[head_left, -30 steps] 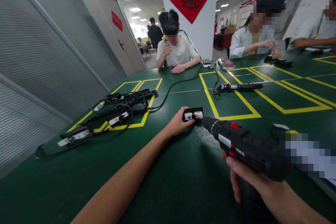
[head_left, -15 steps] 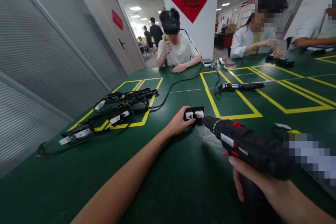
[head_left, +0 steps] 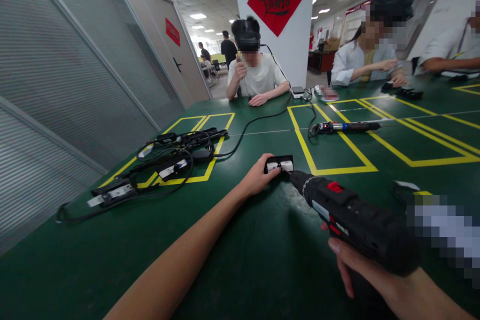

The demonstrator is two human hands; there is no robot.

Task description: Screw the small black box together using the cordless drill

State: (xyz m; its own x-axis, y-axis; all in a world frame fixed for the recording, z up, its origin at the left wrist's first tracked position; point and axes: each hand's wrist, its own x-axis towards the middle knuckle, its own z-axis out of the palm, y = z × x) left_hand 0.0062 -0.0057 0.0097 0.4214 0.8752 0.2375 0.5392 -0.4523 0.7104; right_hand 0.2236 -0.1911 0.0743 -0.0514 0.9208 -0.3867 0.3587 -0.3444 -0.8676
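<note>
Driving a screw: black cordless drill-driver with red buttons (head_left: 352,217) set bit-first against a small black socket module with white inserts (head_left: 279,164).
Left hand (head_left: 258,179) clamped on the module's near end, pinning it to the green table (head_left: 240,255); right hand (head_left: 365,270) wrapped round the drill grip. Fastening looks underway, not finished; other black corded modules (head_left: 165,165) lie well apart at left.

A big green table (head_left: 112,255) with yellow lines holds everything. On the left lies a pile of black power strips and cords (head_left: 165,160). A small black box (head_left: 279,164) sits in the middle, and a long tool (head_left: 347,126) lies far right.
</note>
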